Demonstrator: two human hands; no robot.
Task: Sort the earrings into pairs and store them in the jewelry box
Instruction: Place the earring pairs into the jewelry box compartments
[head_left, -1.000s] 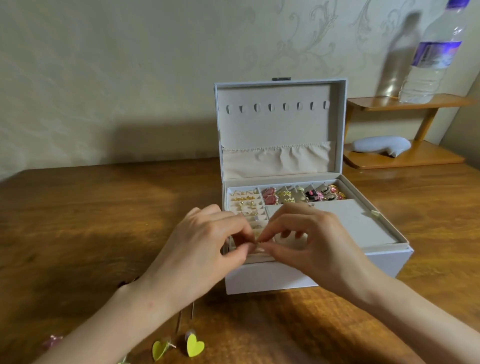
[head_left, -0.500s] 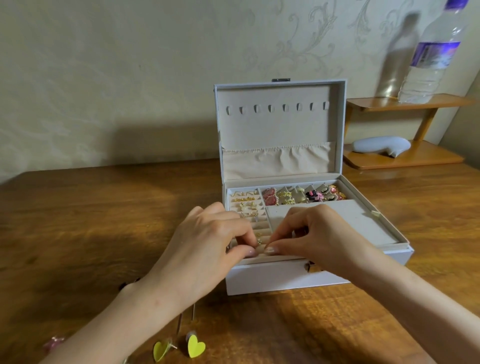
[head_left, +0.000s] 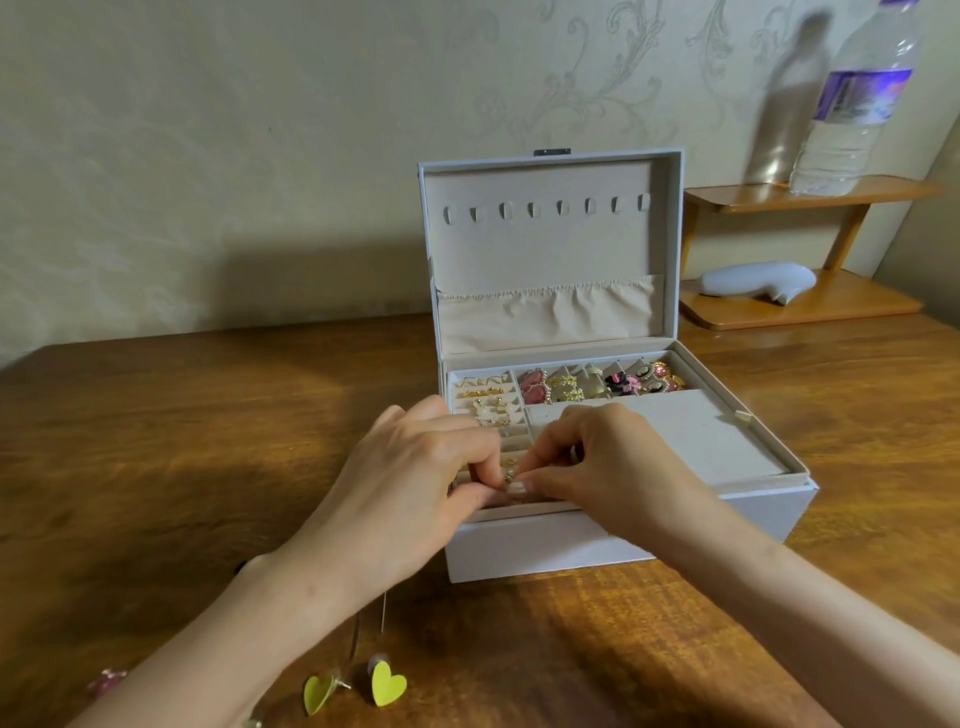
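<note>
A white jewelry box (head_left: 545, 545) stands open on the wooden table, lid upright. Its top tray holds several gold studs in the left slotted rows (head_left: 485, 397) and pink, gold and black earrings in the back compartments (head_left: 597, 384). My left hand (head_left: 410, 478) and my right hand (head_left: 608, 462) meet over the front of the slotted rows, fingertips together, pinching a small gold earring (head_left: 509, 475) between them. Two yellow heart earrings (head_left: 387, 683) lie on the table near me. A pink earring (head_left: 106, 680) sits at the lower left.
A thin metal pin or wire earring (head_left: 383, 613) lies by my left wrist. At the right back a wooden shelf (head_left: 810, 312) carries a white object (head_left: 753, 280), and a water bottle (head_left: 852, 104) stands on its upper level. A wall runs behind the table.
Both hands have moved slightly forward and down onto the slotted rows at the box front, still pinching the small earring. The box and loose earrings have not moved.
</note>
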